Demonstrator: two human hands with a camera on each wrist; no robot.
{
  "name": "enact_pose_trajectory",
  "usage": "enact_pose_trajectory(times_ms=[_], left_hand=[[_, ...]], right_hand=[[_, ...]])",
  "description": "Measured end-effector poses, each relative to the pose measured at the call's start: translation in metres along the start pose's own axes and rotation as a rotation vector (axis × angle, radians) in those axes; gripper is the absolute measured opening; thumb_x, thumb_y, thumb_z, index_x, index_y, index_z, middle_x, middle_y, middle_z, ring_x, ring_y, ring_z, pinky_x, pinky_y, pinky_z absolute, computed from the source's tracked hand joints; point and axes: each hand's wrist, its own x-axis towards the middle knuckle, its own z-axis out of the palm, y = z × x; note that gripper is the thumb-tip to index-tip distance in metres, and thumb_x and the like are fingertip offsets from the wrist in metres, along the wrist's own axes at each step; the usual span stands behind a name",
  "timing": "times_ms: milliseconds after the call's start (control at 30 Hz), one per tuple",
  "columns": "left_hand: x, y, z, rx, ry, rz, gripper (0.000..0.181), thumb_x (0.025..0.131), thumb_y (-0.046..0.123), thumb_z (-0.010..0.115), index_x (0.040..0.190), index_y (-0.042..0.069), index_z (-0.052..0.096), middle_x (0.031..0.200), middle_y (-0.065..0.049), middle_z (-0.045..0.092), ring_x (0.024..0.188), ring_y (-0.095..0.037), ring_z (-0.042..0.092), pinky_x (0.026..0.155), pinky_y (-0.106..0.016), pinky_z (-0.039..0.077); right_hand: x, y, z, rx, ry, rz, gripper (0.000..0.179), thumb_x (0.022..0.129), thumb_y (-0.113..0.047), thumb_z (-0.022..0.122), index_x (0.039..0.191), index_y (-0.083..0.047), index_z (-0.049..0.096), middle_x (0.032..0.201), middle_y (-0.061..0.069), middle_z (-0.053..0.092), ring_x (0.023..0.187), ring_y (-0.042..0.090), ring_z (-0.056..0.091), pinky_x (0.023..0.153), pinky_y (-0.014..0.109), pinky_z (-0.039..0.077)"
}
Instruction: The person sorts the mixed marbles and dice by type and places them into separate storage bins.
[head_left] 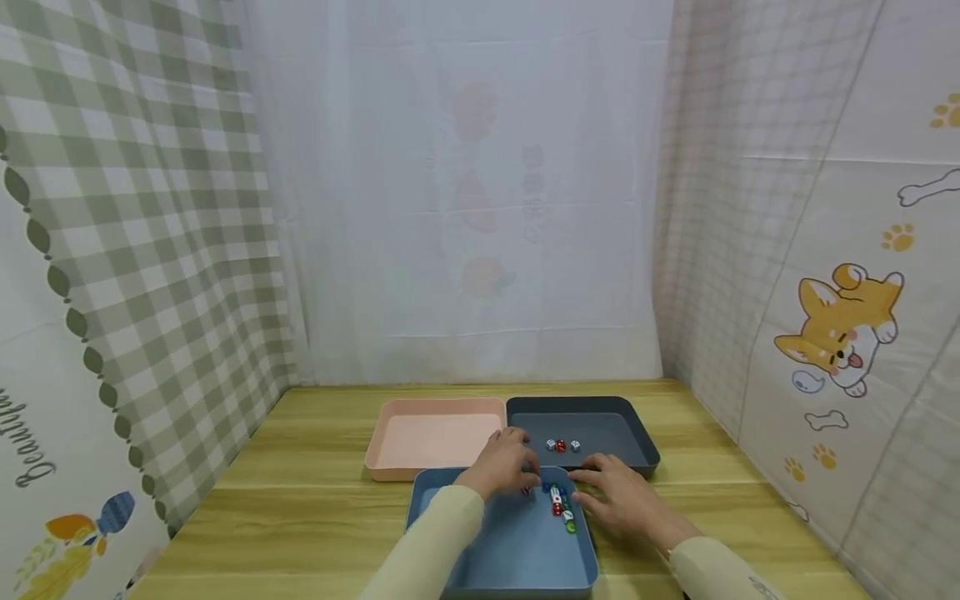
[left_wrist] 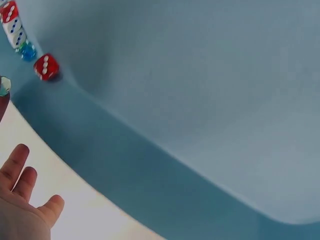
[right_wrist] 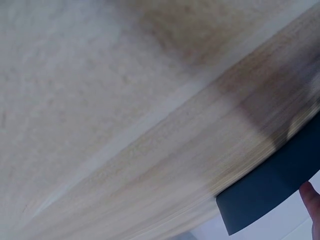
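Note:
My left hand (head_left: 506, 467) reaches over the far side of the blue tray (head_left: 525, 554), fingers bent downward. In the left wrist view, a small pale green die (left_wrist: 5, 86) shows at a fingertip, cut by the frame edge, while the other fingers (left_wrist: 15, 162) are spread. A red die (left_wrist: 46, 67) lies in the tray near that hand. Several red, white, blue and green dice (head_left: 557, 500) stand in a row along the tray's right side. My right hand (head_left: 622, 500) is beside that side, fingers loosely extended, fingertips right at the rim.
A pink tray (head_left: 435, 406) stands behind the blue one at left. At right is a dark grey tray (head_left: 600, 408), holding a red die (head_left: 561, 446) and two white dice (head_left: 575, 447). Fabric curtains (head_left: 465, 358) surround the wooden table (head_left: 300, 500).

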Motion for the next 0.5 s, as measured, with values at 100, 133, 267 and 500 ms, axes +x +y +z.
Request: enact_pose_trajectory(times_ms=[100,133,267,500], left_hand=[[0.002,-0.002,-0.005,-0.018,0.016,-0.001,0.008,0.087,0.039,0.076,0.088,0.031,0.077,0.134,-0.003,0.056,0.130,-0.022,0.044,0.109,-0.045,0.034],[0.003,-0.003,-0.006,-0.030,0.021,-0.005,0.009,0.088,0.039,0.076,0.088,0.031,0.077,0.135,-0.004,0.056,0.130,-0.022,0.044,0.109,-0.045,0.034],[0.005,-0.009,-0.012,-0.094,0.046,-0.041,0.008,0.088,0.038,0.075,0.087,0.030,0.078,0.136,-0.004,0.055,0.130,-0.024,0.043,0.111,-0.044,0.033],[0.010,-0.032,-0.029,-0.181,0.111,-0.042,0.009,0.089,0.031,0.075,0.089,0.023,0.079,0.133,-0.008,0.057,0.127,-0.026,0.047,0.107,-0.048,0.036]], right_hand=[[-0.001,0.000,0.001,0.002,0.006,-0.001,0.039,0.095,-0.042,0.065,0.123,-0.016,0.072,0.118,0.008,0.059,0.107,0.028,0.056,0.090,0.052,0.048],[-0.001,0.000,0.001,0.004,0.006,-0.001,0.040,0.095,-0.043,0.065,0.123,-0.016,0.072,0.118,0.008,0.059,0.107,0.028,0.055,0.090,0.052,0.048],[-0.001,0.000,0.003,0.007,0.013,-0.003,0.039,0.095,-0.043,0.064,0.123,-0.016,0.072,0.118,0.008,0.059,0.107,0.028,0.055,0.090,0.052,0.048],[-0.001,-0.003,0.001,0.020,0.005,0.023,0.040,0.095,-0.043,0.064,0.124,-0.016,0.072,0.120,0.008,0.059,0.110,0.028,0.054,0.093,0.052,0.047]])
